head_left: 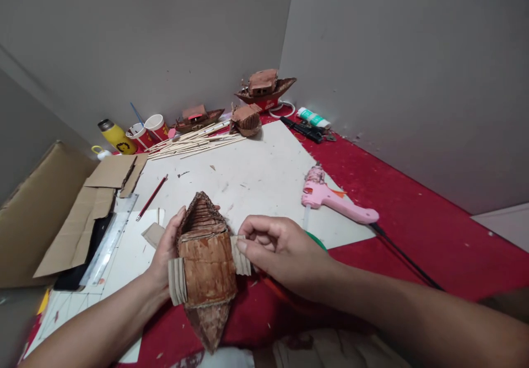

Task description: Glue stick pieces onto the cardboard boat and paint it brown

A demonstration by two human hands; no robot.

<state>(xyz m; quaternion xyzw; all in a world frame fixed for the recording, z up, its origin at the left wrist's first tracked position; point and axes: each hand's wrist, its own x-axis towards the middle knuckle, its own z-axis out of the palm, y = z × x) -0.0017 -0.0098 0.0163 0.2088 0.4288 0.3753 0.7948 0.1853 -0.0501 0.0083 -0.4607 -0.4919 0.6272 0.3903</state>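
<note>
A brown model boat [209,269] with a curved roof over its middle is held up near the table's front edge. My left hand [165,255] is closed around its left side, the fingers partly hidden behind the hull. One ridged grey cardboard piece [177,281] sticks out from the boat's left side. At the right side, my right hand [273,244] pinches a second ridged cardboard piece [241,256] between thumb and fingers. That piece meets the roof's edge; whether it is fixed there I cannot tell.
A pink glue gun [330,197] lies to the right, its black cord trailing forward. Cardboard sheets [78,225], a clear ruler [108,241] and a pencil [152,197] are at left. Wooden sticks [194,143], paper cups [156,127] and other model boats [264,90] stand along the back.
</note>
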